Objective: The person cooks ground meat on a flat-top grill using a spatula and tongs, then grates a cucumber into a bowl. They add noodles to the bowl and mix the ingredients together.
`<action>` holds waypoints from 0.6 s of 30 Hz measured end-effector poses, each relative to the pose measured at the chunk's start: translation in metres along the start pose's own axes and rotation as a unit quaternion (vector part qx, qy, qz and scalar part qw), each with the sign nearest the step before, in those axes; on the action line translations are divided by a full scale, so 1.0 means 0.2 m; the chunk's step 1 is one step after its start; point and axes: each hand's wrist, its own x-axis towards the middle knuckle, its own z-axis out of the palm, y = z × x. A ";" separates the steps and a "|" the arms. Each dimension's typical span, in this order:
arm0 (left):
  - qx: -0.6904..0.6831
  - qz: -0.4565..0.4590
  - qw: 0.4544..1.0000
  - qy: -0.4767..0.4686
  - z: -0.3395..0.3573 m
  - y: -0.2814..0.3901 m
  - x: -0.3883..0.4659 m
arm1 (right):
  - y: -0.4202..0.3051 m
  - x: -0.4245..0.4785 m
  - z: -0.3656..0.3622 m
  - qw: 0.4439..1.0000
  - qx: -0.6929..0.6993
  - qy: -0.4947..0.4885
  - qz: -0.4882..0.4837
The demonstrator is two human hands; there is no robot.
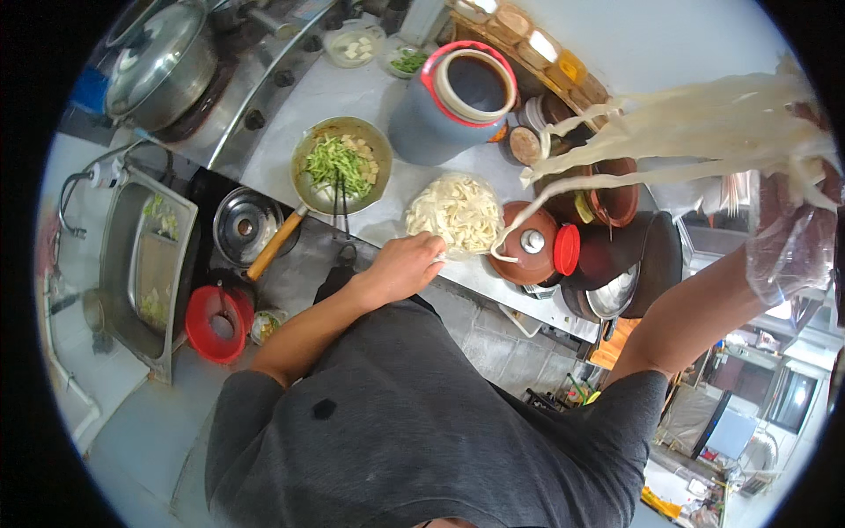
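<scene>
My left hand [403,267] grips the near edge of a clear plastic bag or wrap [459,255] around a heap of wide pale noodles [455,211] on the counter. At the far right my right hand [802,165] is raised, covered by a clear plastic glove [789,257]. It holds a bunch of long noodles [667,145] that stretches leftward; one strand hangs down beside the heap. Left of the heap sits a wooden-handled pan [304,198] with shredded green vegetable [337,165] and pale cubes. A pair of dark chopsticks [340,198] rests in it.
A grey-blue pot [429,125] of dark liquid stands behind the noodles. Beside them are a brown lidded clay pot [528,241] and a red lid [566,249]. Leftward are a sink [148,264], red basins [218,323] and a large lidded steel pot [158,72] on a stove.
</scene>
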 end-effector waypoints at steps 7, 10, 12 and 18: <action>0.008 0.013 1.000 -0.009 0.02 0.00 0.00 | 0.25 0.07 0.41 0.996 -0.001 -0.064 0.066; 0.022 -0.001 1.000 -0.013 0.00 -0.03 -0.02 | 0.61 -0.02 0.65 0.976 -0.012 -0.137 0.168; 0.024 0.006 0.999 -0.021 0.00 -0.03 -0.01 | 0.87 -0.14 0.76 0.945 -0.053 -0.207 0.247; 0.014 0.008 1.000 -0.003 0.01 -0.05 -0.03 | 1.58 -0.68 0.78 0.884 -0.354 -0.303 0.037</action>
